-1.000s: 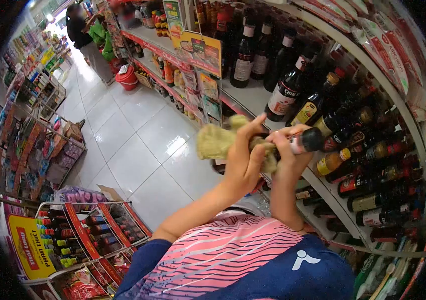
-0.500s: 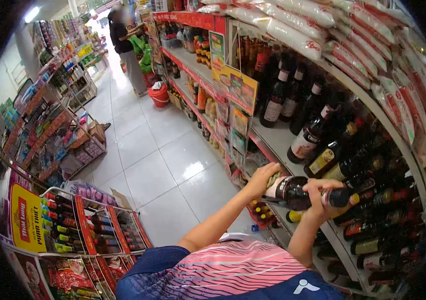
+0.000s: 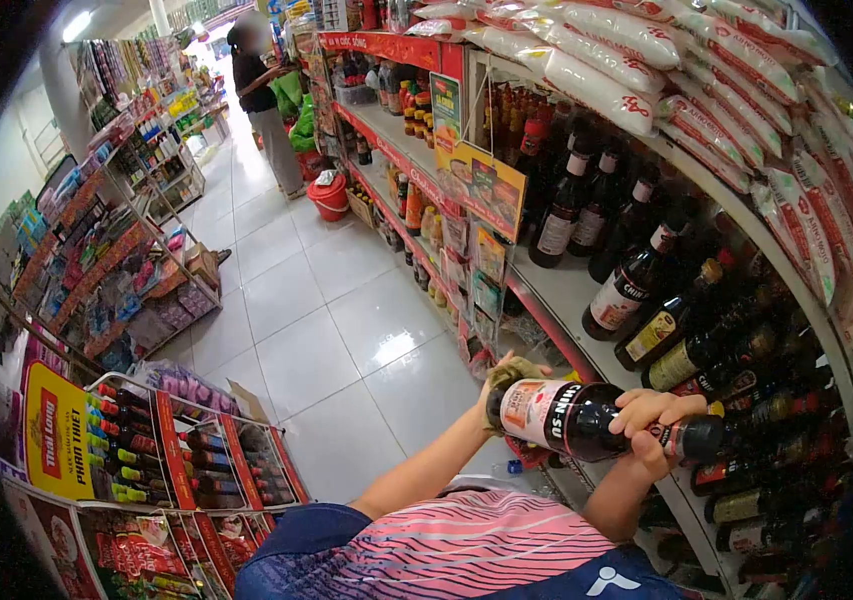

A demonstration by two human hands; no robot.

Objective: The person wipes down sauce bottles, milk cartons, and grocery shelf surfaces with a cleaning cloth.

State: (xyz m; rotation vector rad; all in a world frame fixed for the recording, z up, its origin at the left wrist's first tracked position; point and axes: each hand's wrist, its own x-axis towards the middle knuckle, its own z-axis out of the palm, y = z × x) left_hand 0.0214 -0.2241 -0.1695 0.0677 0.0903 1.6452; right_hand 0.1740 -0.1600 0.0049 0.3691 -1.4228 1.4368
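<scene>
A dark Chin-Su sauce bottle [image 3: 538,412] lies sideways in front of my chest, its white label facing up. My right hand [image 3: 643,428] is wrapped round the neck, just below the black cap. At the bottle's base, my left hand [image 3: 491,392] presses a greenish-brown cloth [image 3: 512,374] against the glass; its fingers are partly hidden behind the cloth and bottle. Beyond them, more Chin-Su bottles [image 3: 618,290] stand upright on the grey shelf [image 3: 556,280].
Rows of dark bottles [image 3: 746,460] fill the shelf to my right, under stacked white bags [image 3: 606,85]. A sauce rack [image 3: 171,450] stands at lower left. Along the tiled aisle [image 3: 346,350] are a red bucket [image 3: 327,196] and a standing person [image 3: 264,110].
The bottle has turned so its label shows more fully, and it sits slightly lower and nearer to me. Both hands have shifted with it, the left one moving lower left.
</scene>
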